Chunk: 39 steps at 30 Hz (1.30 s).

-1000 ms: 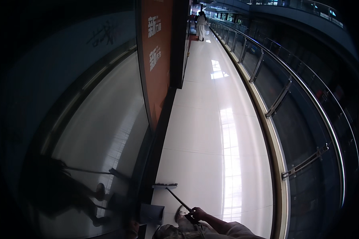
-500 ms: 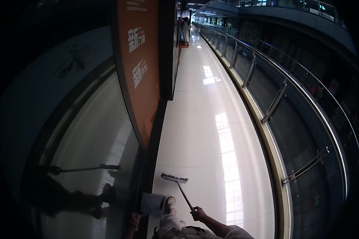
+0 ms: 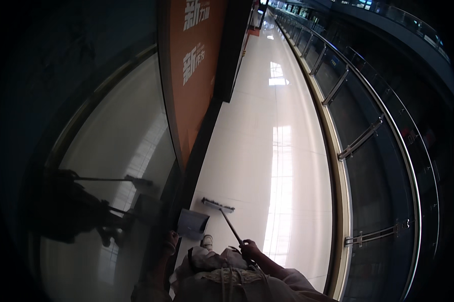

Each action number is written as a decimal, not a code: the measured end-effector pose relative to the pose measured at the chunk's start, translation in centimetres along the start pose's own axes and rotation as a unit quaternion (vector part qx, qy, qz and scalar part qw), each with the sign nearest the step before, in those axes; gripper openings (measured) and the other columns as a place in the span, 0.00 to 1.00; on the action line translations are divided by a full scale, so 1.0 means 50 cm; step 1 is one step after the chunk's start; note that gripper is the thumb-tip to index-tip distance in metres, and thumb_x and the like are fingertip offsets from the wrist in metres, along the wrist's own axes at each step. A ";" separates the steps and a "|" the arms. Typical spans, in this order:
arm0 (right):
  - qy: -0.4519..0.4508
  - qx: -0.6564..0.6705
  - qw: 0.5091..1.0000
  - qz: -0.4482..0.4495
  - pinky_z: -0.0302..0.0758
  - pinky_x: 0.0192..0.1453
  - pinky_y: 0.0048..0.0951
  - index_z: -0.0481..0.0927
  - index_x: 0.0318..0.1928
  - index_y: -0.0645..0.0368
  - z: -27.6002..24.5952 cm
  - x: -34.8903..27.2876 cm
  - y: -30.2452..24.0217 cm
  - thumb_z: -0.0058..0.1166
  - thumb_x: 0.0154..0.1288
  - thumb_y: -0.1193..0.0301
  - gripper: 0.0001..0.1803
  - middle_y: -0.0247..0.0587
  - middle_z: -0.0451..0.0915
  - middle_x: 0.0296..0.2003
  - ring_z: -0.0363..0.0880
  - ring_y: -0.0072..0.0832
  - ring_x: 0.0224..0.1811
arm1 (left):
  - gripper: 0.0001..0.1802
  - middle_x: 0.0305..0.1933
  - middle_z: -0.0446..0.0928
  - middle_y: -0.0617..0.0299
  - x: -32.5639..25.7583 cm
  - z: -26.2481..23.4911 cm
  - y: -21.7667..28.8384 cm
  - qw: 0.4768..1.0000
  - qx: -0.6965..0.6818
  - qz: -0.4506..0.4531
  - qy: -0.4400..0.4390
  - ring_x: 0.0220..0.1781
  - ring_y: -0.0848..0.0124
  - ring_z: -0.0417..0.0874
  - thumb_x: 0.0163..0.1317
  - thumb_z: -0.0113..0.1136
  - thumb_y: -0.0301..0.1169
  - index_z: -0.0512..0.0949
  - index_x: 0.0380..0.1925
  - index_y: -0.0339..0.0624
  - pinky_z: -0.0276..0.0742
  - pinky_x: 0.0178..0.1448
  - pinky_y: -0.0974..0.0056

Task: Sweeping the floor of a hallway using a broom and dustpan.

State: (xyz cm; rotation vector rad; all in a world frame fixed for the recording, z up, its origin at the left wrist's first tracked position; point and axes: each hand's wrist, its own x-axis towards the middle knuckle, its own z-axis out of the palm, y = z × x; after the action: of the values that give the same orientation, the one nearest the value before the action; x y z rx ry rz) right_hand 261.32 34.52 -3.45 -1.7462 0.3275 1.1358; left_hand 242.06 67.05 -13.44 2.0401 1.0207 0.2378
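Reflecting off the dark glass wall (image 3: 111,166) on the left is the dim shape of the person with a long handle, too murky for detail. Next to it runs an orange sign panel (image 3: 194,75) with pale lettering, set above a dark base strip along the floor's left edge.

Low down, the left hand (image 3: 170,240) is closed round the upright handle of a grey dustpan (image 3: 191,224), which rests on the floor close against that left edge, just ahead of one light shoe (image 3: 207,240). Beside the pan lies the flat head of a broom (image 3: 218,204), crosswise on the glossy white floor (image 3: 267,151); its thin dark shaft slants back and right into the right hand (image 3: 249,248), whose fingers are wrapped tight about it.

Bright window glare streaks the tiles down the middle. Along the floor's right edge curves a glass balustrade (image 3: 368,136) with a metal rail and brackets, dark space beyond it.
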 end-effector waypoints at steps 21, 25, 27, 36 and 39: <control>-0.143 -0.398 0.904 -0.059 0.68 0.12 0.30 0.69 0.45 0.58 -0.008 0.287 -0.329 0.50 0.51 0.75 0.18 0.46 0.75 0.20 0.74 0.31 0.14 | 0.07 0.25 0.78 0.55 0.210 0.006 0.218 0.974 0.205 -0.091 -0.035 0.30 0.60 0.80 0.47 0.59 0.34 0.77 0.21 0.44 0.74 0.35 0.61; -0.261 -0.268 0.925 0.065 0.61 0.12 0.23 0.70 0.49 0.57 -0.082 0.298 -0.460 0.53 0.53 0.76 0.19 0.39 0.74 0.20 0.67 0.21 0.11 | 0.06 0.24 0.78 0.55 0.203 0.011 0.109 0.984 0.133 -0.121 -0.001 0.29 0.59 0.80 0.46 0.59 0.34 0.77 0.19 0.46 0.75 0.34 0.60; -0.243 -0.178 0.951 0.068 0.62 0.14 0.22 0.70 0.49 0.57 -0.177 0.344 -0.449 0.54 0.55 0.75 0.19 0.40 0.75 0.23 0.68 0.21 0.13 | 0.06 0.23 0.77 0.55 0.256 0.024 0.201 0.987 0.132 -0.094 -0.020 0.29 0.58 0.80 0.47 0.58 0.35 0.77 0.19 0.46 0.75 0.33 0.60; -0.128 -0.123 0.984 -0.009 0.59 0.08 0.24 0.65 0.51 0.54 -0.231 0.467 -0.649 0.53 0.50 0.75 0.25 0.37 0.69 0.17 0.65 0.22 0.10 | 0.09 0.23 0.78 0.57 0.426 0.016 0.481 0.961 0.258 -0.095 0.005 0.28 0.59 0.79 0.49 0.57 0.41 0.77 0.22 0.48 0.73 0.31 0.58; -0.088 -0.088 0.992 -0.018 0.59 0.08 0.23 0.63 0.53 0.53 -0.241 0.534 -0.749 0.52 0.50 0.75 0.26 0.38 0.68 0.17 0.64 0.22 0.10 | 0.10 0.24 0.78 0.56 0.521 0.048 0.520 0.972 0.216 -0.096 0.005 0.29 0.58 0.79 0.49 0.57 0.41 0.77 0.23 0.48 0.73 0.31 0.58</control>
State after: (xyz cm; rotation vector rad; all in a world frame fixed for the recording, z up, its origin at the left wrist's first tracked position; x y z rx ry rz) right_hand 306.46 49.40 -2.25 -1.7799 0.0898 1.3135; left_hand 275.35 76.14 -0.34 2.3009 1.3572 -0.0859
